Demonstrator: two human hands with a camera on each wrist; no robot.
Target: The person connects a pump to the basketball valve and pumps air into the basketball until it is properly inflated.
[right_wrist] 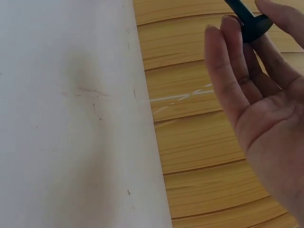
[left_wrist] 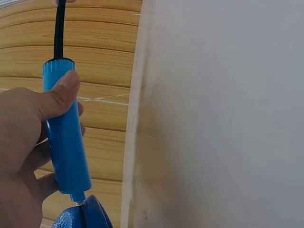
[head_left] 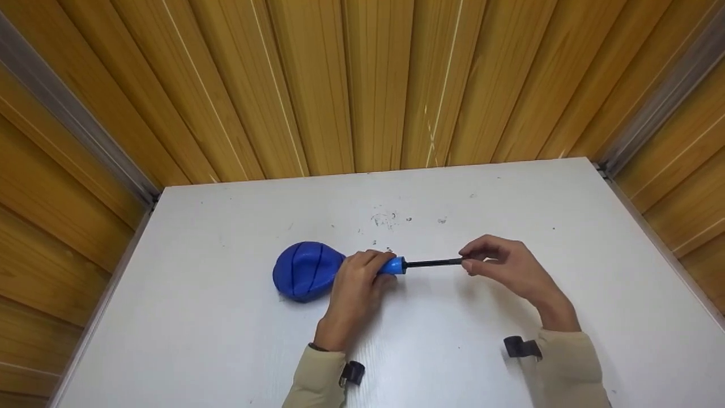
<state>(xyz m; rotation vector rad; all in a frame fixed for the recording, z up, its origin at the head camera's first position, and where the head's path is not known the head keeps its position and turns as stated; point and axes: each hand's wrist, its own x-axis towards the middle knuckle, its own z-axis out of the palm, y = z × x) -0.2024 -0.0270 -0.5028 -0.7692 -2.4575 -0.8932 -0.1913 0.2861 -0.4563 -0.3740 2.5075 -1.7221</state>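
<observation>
My left hand [head_left: 355, 283] grips the blue barrel of a hand pump [left_wrist: 69, 147], the thumb lying along its upper part in the left wrist view. From the barrel's nozzle end hangs a blue ball [head_left: 303, 271] with black seams, caved in and partly flat. The pump's black rod [head_left: 433, 263] is drawn well out to the right. At the rod's far end, my right hand [head_left: 518, 271] pinches the small dark handle [right_wrist: 256, 28] between thumb and fingers. The left hand hides the joint of pump and ball in the head view.
A white table [head_left: 226, 351] with dark scuff marks lies beneath the hands. Wood-patterned panels [head_left: 374, 85] rise behind it and at both sides. Each sleeve carries a black wrist mount [head_left: 515, 347].
</observation>
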